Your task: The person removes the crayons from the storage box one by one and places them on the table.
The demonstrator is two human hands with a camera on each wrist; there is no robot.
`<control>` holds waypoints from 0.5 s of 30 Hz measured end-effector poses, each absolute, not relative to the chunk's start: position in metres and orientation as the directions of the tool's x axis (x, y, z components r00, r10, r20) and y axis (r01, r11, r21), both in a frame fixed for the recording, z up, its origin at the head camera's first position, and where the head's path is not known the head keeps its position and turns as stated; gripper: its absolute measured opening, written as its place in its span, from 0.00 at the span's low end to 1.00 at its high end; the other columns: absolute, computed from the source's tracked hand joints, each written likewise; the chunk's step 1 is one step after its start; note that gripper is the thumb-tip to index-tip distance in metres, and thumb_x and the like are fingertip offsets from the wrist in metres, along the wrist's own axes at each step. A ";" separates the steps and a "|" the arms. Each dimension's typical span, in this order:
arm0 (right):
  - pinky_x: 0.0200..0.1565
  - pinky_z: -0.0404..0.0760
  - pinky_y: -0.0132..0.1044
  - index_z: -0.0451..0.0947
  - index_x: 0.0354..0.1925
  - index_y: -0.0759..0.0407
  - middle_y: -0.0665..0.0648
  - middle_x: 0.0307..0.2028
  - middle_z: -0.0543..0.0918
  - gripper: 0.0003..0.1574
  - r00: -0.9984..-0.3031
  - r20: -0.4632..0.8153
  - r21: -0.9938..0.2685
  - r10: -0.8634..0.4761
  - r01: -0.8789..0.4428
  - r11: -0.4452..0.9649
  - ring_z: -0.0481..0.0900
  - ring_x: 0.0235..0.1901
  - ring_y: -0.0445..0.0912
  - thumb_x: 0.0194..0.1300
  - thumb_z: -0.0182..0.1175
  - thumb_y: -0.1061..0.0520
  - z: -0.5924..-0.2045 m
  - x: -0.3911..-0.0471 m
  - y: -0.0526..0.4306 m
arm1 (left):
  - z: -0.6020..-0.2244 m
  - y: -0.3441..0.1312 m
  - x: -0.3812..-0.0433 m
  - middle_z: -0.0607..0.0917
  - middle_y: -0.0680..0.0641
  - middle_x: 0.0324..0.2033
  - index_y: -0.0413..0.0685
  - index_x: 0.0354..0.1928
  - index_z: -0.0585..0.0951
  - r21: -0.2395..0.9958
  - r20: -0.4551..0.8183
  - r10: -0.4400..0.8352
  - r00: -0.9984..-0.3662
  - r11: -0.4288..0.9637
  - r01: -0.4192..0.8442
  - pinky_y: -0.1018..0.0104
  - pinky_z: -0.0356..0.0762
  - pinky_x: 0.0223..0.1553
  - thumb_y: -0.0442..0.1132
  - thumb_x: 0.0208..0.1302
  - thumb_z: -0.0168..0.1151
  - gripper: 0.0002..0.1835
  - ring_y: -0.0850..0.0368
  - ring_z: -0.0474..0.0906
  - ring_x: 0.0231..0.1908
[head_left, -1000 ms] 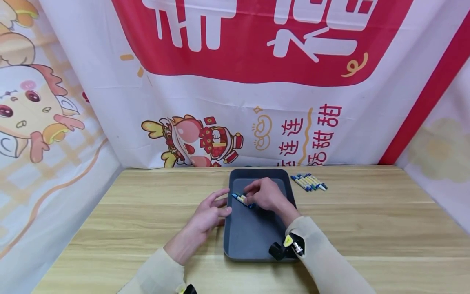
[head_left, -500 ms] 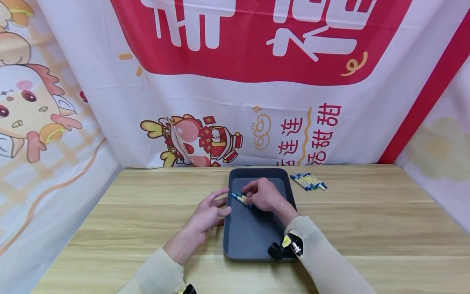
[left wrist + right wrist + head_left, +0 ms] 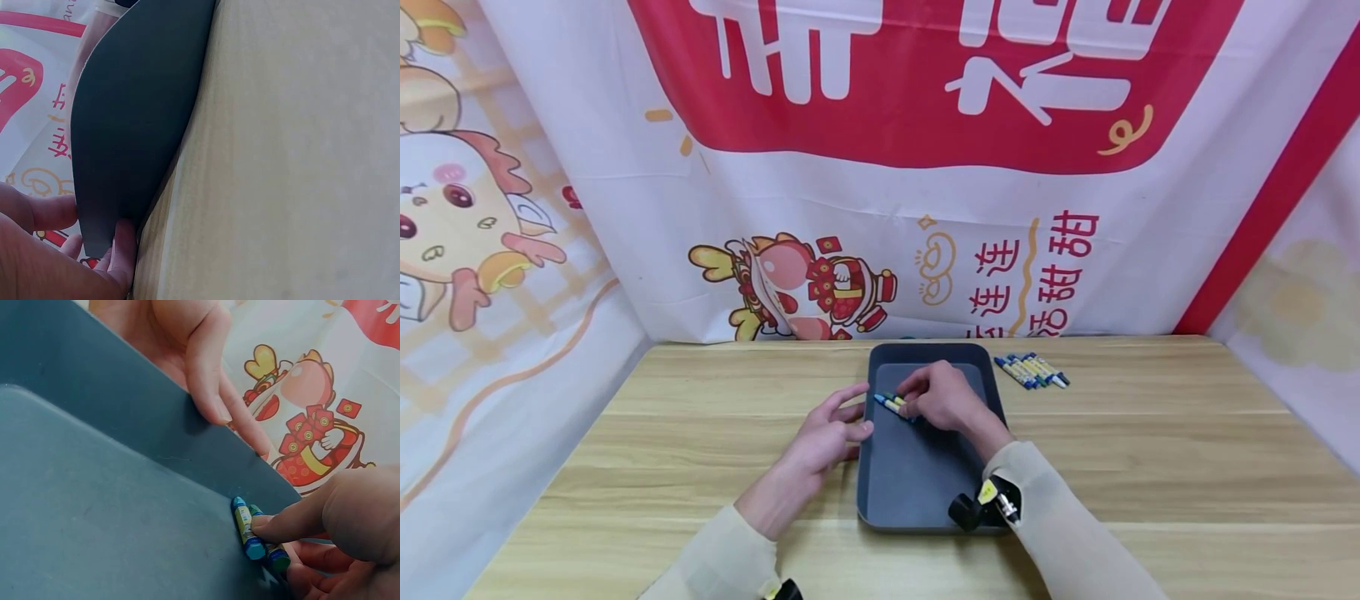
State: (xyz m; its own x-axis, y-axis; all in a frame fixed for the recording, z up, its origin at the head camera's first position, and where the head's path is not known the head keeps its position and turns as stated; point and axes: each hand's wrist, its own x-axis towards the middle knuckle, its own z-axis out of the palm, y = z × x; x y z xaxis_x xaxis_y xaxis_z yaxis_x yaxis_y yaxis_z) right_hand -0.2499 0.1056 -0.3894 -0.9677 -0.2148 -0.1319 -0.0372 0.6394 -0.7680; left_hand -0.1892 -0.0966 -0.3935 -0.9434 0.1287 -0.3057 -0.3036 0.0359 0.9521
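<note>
A dark grey tray (image 3: 917, 492) lies on the table, and my left hand (image 3: 827, 433) holds its left side. In the left wrist view the thumb (image 3: 53, 212) reaches to the rim and a finger lies against the outer wall. My right hand (image 3: 943, 398) is inside the tray, pinching crayons near the left wall. A light blue crayon (image 3: 247, 528) and a green crayon (image 3: 278, 556) lie side by side there. The right thumb (image 3: 269, 528) presses between them, and the other fingers curl beyond the green one, partly hidden.
A row of several crayons (image 3: 1032, 372) lies on the wooden table (image 3: 1150, 467), just right of the tray's far end. A printed cloth (image 3: 925, 200) hangs behind the table's back edge, with more cloth at both sides.
Almost nothing differs. The right fingers shift very slightly at the crayons; the left hand and the tray stay where they were.
</note>
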 end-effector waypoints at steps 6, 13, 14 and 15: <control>0.40 0.80 0.36 0.92 0.46 0.52 0.52 0.38 0.89 0.08 -0.979 -0.083 -0.774 -0.188 -0.055 0.630 0.82 0.37 0.46 0.68 0.71 0.59 -0.386 -0.249 0.110 | -0.393 -0.096 -0.190 0.73 0.34 0.75 0.57 0.78 0.70 0.949 -0.314 0.125 -0.941 0.036 -0.312 0.47 0.82 0.63 0.28 0.74 0.59 0.33 0.44 0.82 0.63; 0.41 0.81 0.38 0.91 0.47 0.51 0.53 0.41 0.89 0.08 -0.985 -0.051 -0.786 -0.166 -0.063 0.615 0.82 0.38 0.47 0.71 0.70 0.58 -0.385 -0.250 0.115 | -0.393 -0.096 -0.189 0.72 0.33 0.76 0.57 0.78 0.70 0.950 -0.313 0.124 -0.942 0.034 -0.311 0.44 0.80 0.65 0.29 0.75 0.59 0.33 0.43 0.82 0.64; 0.41 0.81 0.38 0.91 0.47 0.51 0.53 0.41 0.89 0.08 -0.985 -0.046 -0.789 -0.164 -0.065 0.611 0.82 0.38 0.47 0.71 0.70 0.58 -0.384 -0.250 0.116 | -0.393 -0.096 -0.189 0.72 0.33 0.76 0.57 0.78 0.70 0.950 -0.312 0.124 -0.942 0.035 -0.310 0.44 0.80 0.65 0.29 0.75 0.59 0.33 0.43 0.81 0.64; 0.42 0.81 0.38 0.91 0.47 0.51 0.53 0.41 0.89 0.08 -0.986 -0.041 -0.792 -0.162 -0.067 0.606 0.82 0.39 0.47 0.71 0.70 0.58 -0.384 -0.250 0.116 | -0.393 -0.096 -0.189 0.72 0.33 0.76 0.57 0.78 0.70 0.950 -0.313 0.122 -0.942 0.035 -0.311 0.43 0.80 0.66 0.29 0.75 0.59 0.33 0.42 0.81 0.64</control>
State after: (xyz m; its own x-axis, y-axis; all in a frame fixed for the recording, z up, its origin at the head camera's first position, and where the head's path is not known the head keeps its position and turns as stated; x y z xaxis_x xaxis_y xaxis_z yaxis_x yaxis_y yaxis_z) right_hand -0.2499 0.1162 -0.3842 -0.9859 -0.1625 -0.0412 -0.0668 0.6063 -0.7925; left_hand -0.1889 -0.0961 -0.3931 -0.9419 0.1223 -0.3127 -0.3108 0.0347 0.9498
